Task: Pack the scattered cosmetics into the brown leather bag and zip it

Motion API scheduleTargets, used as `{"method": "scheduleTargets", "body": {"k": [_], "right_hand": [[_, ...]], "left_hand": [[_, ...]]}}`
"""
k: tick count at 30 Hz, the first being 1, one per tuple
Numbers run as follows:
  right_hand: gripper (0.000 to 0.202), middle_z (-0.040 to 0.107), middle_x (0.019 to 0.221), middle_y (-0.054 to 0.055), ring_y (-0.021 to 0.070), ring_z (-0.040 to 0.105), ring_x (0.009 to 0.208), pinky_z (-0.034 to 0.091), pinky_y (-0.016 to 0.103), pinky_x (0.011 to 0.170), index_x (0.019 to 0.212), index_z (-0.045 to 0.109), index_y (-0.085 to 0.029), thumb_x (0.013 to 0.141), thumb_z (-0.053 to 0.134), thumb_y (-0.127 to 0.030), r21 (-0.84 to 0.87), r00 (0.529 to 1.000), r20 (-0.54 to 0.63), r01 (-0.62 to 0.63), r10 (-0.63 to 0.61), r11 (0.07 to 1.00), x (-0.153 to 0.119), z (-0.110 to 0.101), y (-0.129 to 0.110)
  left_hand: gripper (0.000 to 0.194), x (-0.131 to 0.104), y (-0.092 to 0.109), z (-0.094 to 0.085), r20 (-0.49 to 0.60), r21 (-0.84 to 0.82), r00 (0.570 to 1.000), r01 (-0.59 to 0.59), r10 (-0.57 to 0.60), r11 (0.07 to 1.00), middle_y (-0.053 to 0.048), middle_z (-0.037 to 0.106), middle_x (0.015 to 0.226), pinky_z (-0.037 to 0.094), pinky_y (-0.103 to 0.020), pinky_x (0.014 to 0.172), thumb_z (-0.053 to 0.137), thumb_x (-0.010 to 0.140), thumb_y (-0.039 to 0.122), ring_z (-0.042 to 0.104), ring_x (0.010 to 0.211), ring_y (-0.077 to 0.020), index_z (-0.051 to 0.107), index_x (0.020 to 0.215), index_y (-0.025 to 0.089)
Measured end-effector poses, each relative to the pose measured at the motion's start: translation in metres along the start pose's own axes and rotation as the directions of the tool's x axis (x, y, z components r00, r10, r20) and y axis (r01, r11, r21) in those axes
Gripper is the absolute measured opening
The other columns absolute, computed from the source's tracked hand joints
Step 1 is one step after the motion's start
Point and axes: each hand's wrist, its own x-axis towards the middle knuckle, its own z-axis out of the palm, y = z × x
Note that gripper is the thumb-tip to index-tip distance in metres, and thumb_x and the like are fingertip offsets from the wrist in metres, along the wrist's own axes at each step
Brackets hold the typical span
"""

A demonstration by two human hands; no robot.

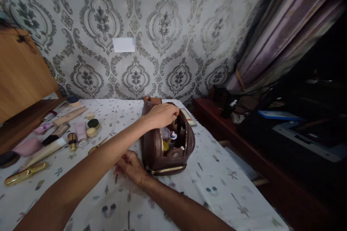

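A dark brown toiletry bag (151,155) with gold zips stands open on the patterned tablecloth. My left hand (164,114) reaches over its open top, fingers curled and pinched together at the inner edge; what they grip, if anything, is hidden. Inside the bag are several cosmetics, among them a yellow item (165,147) and a silver-topped bottle (172,136). Beneath my left forearm, my right hand (132,169) is beside the bag's front left corner, its fingers closed and partly hidden by the forearm. I cannot make out what it holds.
Several cosmetics lie on the left of the table, including a pink tube (81,134), a gold tube (26,174), a small gold-and-black bottle (72,141) and a round dark-lidded jar (93,123). A wooden panel (24,68) stands far left; a dark red shelf (217,122) runs along the right.
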Motion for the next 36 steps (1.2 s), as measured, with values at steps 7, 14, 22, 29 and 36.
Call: {"method": "scheduleTargets", "body": {"k": [7,14,22,29,36], "right_hand": [[0.061,0.060,0.073,0.000,0.0081,0.054,0.050,0.036,0.020,0.047,0.089,0.060,-0.016,0.073,0.065,-0.075,0.000,0.997,-0.043,-0.069,0.069,0.998,0.002,-0.001,0.004],[0.054,0.063,0.074,0.001,0.0093,0.057,0.051,0.036,0.020,0.045,0.092,0.062,-0.016,0.077,0.065,-0.068,-0.007,0.997,-0.043,-0.057,0.056,0.998,0.004,-0.001,0.004],[0.053,0.063,0.074,0.001,0.0091,0.058,0.051,0.036,0.019,0.044,0.092,0.061,-0.016,0.077,0.066,-0.066,-0.006,0.998,-0.042,-0.054,0.053,0.999,0.006,-0.001,0.006],[0.050,0.064,0.075,0.001,0.0089,0.058,0.051,0.037,0.019,0.044,0.092,0.062,-0.016,0.079,0.066,-0.064,-0.005,0.998,-0.047,-0.050,0.050,0.999,0.004,0.000,0.004],[0.050,0.063,0.076,0.000,0.0078,0.058,0.051,0.035,0.018,0.043,0.093,0.061,-0.016,0.079,0.065,-0.063,0.003,0.997,-0.064,-0.047,0.047,0.999,0.004,0.002,0.006]], "left_hand": [[0.019,-0.032,-0.007,-0.025,-0.211,-0.091,0.972,-0.122,0.100,0.988,-0.006,0.069,0.109,0.047,-0.034,0.087,0.050,0.095,0.018,0.062,0.102,-0.0220,0.065,0.107,0.019],[0.019,-0.139,-0.078,-0.040,-0.310,-0.153,0.917,0.213,-0.252,0.965,-0.005,0.071,0.103,0.047,-0.030,0.083,0.049,0.092,0.023,0.064,0.095,-0.0198,0.065,0.102,0.020],[0.021,-0.248,-0.138,0.025,-0.087,-0.040,0.744,0.662,-0.662,0.749,-0.003,0.068,0.081,0.043,-0.031,0.072,0.049,0.087,0.035,0.062,0.080,-0.0230,0.063,0.085,0.021],[0.029,-0.259,-0.108,0.050,-0.083,-0.022,0.703,0.707,-0.706,0.707,-0.005,0.064,0.086,0.038,-0.032,0.070,0.039,0.093,0.044,0.059,0.082,-0.0232,0.053,0.079,0.022],[0.021,-0.262,-0.099,0.056,-0.105,-0.149,0.707,0.684,-0.699,0.714,0.001,0.061,0.076,0.037,-0.032,0.067,0.046,0.090,0.043,0.057,0.073,-0.0217,0.050,0.083,0.023]]}}
